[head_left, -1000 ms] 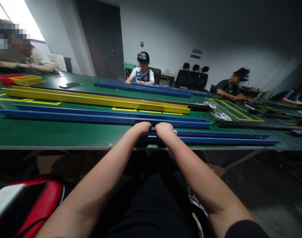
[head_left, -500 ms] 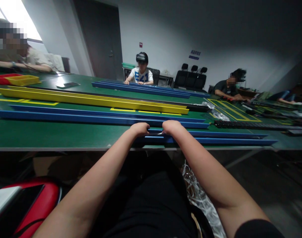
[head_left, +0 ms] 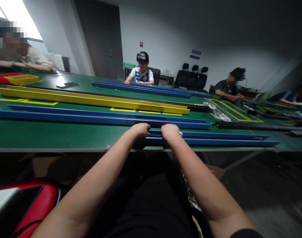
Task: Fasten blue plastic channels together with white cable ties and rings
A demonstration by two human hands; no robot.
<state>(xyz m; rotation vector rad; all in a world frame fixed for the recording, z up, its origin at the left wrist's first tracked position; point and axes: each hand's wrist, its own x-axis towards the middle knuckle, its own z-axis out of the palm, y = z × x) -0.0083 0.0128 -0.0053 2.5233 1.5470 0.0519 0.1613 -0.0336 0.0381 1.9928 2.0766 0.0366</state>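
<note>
At the table's near edge lies a long blue channel-shaped rail (head_left: pixel 222 142), its hollow side facing up. My left hand (head_left: pixel 141 130) is curled closed over the rail's left end, with the fingertips hidden. A short way to its right, my right hand (head_left: pixel 170 131) makes a fist above the same rail. A small white bit (head_left: pixel 181 134) sticks out beside that fist; what it belongs to is hidden. Between my hands a dark strip shows inside the channel. Just beyond lies another blue rail (head_left: pixel 98 117), apart from both hands.
Yellow rails (head_left: pixel 91 101) and more blue rails (head_left: pixel 141 88) lie farther back on the green table (head_left: pixel 54 135). Black slatted strips (head_left: pixel 252 125) and clear plastic (head_left: pixel 221 115) are on the right. Several people sit around the table. A red stool (head_left: pixel 42 205) stands at my left.
My right hand has turned and closed further. The white piece seen between my hands before now shows on the right hand's outer side. My left hand stays nearly in place.
</note>
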